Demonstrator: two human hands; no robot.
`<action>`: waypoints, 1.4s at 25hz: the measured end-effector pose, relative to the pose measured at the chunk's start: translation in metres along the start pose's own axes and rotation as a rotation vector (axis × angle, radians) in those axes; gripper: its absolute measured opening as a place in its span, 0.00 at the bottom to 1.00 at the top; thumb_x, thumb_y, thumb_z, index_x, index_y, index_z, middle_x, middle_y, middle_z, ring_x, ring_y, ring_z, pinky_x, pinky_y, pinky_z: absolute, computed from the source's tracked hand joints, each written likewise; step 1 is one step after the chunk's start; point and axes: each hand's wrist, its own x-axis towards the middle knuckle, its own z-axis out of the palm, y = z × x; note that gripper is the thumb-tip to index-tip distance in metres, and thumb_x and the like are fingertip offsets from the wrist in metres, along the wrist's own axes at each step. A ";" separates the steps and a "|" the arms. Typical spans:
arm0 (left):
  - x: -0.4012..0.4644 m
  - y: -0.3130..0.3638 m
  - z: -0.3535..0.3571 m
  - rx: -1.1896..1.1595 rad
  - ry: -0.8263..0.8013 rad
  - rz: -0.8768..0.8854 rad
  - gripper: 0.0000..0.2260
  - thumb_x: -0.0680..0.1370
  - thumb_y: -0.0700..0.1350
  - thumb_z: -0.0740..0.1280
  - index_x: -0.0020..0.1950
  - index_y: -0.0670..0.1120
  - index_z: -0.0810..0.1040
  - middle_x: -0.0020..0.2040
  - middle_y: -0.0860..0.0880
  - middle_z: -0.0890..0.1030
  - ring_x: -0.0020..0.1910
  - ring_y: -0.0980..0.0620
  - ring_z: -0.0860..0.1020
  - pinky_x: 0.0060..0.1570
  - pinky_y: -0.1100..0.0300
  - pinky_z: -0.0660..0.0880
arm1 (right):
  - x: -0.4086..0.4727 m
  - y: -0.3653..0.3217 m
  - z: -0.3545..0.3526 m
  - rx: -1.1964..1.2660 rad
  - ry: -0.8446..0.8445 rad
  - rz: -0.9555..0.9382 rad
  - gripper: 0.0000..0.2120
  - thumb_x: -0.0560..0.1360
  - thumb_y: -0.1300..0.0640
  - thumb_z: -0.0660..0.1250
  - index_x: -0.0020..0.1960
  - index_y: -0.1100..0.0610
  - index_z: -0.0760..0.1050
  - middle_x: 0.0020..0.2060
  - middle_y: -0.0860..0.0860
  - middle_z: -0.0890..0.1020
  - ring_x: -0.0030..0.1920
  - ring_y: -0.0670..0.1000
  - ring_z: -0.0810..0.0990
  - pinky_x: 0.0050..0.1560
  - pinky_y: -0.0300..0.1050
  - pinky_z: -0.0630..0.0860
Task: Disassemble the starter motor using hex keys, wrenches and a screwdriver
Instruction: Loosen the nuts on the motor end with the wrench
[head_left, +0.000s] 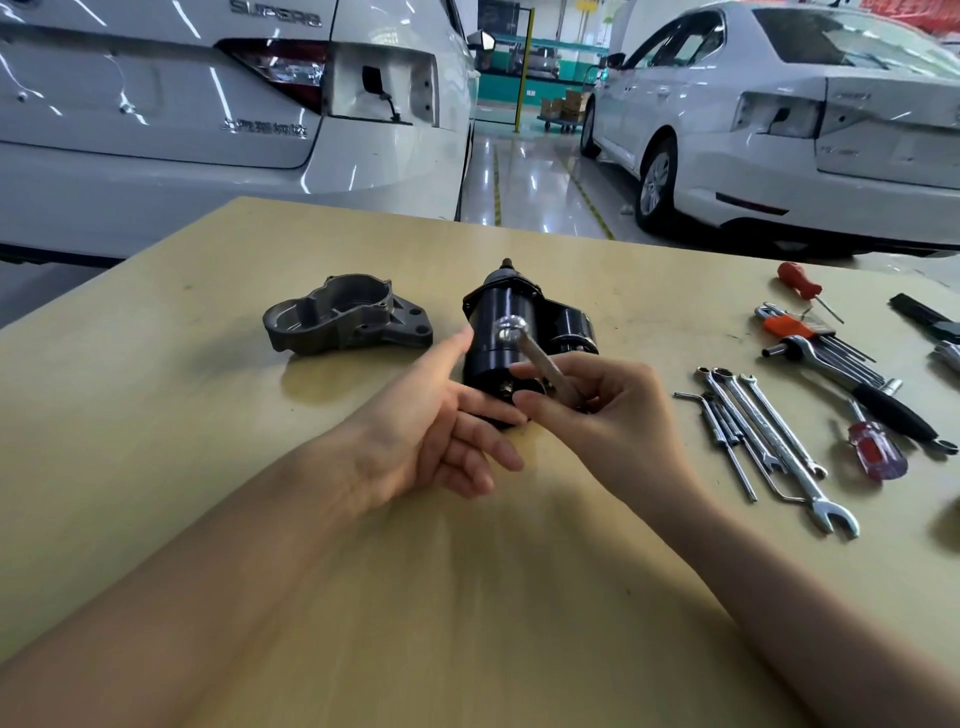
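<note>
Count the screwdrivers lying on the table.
2. One with an orange-red handle lies at the far right of the table, beyond the hex keys. One with a red and purple handle lies nearer, right of the wrenches. More may lie past the right edge.

The tabletop (363, 597) was pale yellow-tan with faint wood grain. The starter motor (511, 332) was glossy black; its removed housing (345, 317) was dull grey. The wrenches (769, 431) were bright silver. One screwdriver (878, 452) had a clear red-and-purple handle, another (797, 280) a red one. The hex key set (789, 327) sat in an orange holder. Both cars (779, 130) were white.
</note>
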 end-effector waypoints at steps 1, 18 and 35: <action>0.000 0.001 -0.003 0.034 0.064 0.007 0.36 0.79 0.66 0.46 0.51 0.37 0.81 0.30 0.42 0.81 0.21 0.49 0.75 0.22 0.64 0.71 | 0.001 0.000 -0.001 -0.028 0.023 0.005 0.13 0.68 0.63 0.75 0.39 0.44 0.81 0.21 0.39 0.70 0.24 0.40 0.65 0.28 0.28 0.61; -0.002 0.002 0.003 -0.031 0.021 0.034 0.31 0.80 0.61 0.49 0.50 0.36 0.79 0.33 0.41 0.83 0.21 0.50 0.76 0.24 0.64 0.73 | 0.001 0.009 0.007 -0.059 -0.001 -0.062 0.11 0.69 0.60 0.75 0.41 0.43 0.82 0.24 0.46 0.76 0.25 0.41 0.67 0.29 0.32 0.63; 0.001 -0.004 0.003 0.052 0.180 0.156 0.28 0.80 0.61 0.54 0.45 0.40 0.82 0.34 0.39 0.83 0.22 0.48 0.76 0.24 0.62 0.73 | 0.001 0.003 0.009 -0.045 -0.039 -0.061 0.14 0.70 0.60 0.73 0.44 0.40 0.83 0.34 0.43 0.84 0.31 0.49 0.80 0.31 0.41 0.74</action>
